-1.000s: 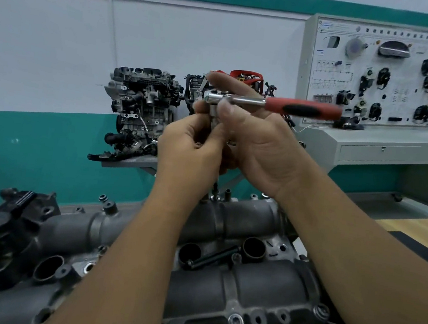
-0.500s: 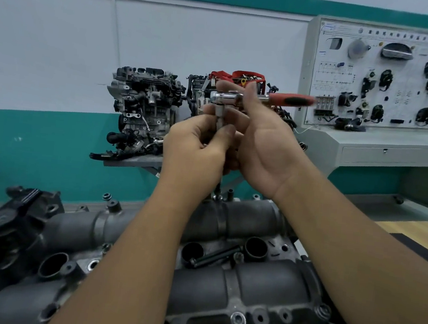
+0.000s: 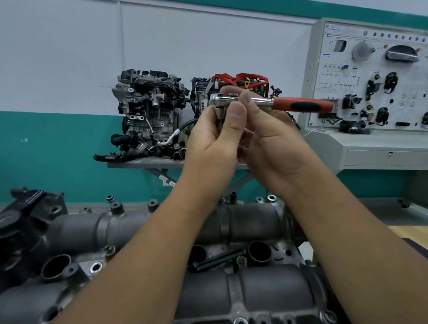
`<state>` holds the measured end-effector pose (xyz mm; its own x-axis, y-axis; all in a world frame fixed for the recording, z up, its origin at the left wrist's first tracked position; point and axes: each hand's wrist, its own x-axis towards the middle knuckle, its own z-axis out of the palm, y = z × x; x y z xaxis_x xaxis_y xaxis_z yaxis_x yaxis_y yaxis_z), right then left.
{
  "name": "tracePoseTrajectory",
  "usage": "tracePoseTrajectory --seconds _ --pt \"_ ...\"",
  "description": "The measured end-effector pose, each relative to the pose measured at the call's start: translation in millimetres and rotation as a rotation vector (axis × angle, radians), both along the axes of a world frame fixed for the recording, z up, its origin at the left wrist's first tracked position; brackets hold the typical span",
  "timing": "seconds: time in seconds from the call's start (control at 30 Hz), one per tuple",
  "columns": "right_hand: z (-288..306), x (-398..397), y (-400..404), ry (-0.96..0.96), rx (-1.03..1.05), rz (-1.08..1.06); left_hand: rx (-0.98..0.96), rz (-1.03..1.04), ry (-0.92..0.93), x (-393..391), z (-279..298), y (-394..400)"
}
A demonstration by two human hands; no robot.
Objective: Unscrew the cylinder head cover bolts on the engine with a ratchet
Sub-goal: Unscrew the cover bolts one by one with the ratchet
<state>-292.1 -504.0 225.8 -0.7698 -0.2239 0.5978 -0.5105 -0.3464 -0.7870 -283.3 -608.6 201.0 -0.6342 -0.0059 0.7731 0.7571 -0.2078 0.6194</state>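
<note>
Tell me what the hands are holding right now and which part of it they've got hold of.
Both hold the ratchet, lifted above the engine. The right hand pinches its metal head end; the left hand grips the socket piece under the head. The red handle sticks out free.

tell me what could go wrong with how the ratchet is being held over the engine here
Both hands, left hand and right hand, pinch only the ratchet head and socket, so its red handle sticks out unsupported and might tip. If the socket slips free, it could drop into an open bore of the cylinder head cover below.
</note>
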Motion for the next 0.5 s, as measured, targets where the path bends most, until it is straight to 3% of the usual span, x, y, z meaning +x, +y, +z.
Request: tracePoseTrajectory --seconds 0.1,0.23,0.4,0.5 --pt "1 -5 1 -0.066 0.01 0.005 0.021 0.032 -0.002 -2 5 5" --pt "1 -3 2 -0.008 -0.059 0.206 -0.033 0.032 0.017 -5 5 4" --pt "2 -7 7 -0.078 -0.105 0.145 -0.138 0.008 -0.056 -8 14 5" --pt "2 -3 4 0.012 -0.124 0.116 -0.215 -0.053 -0.118 -7 19 1"
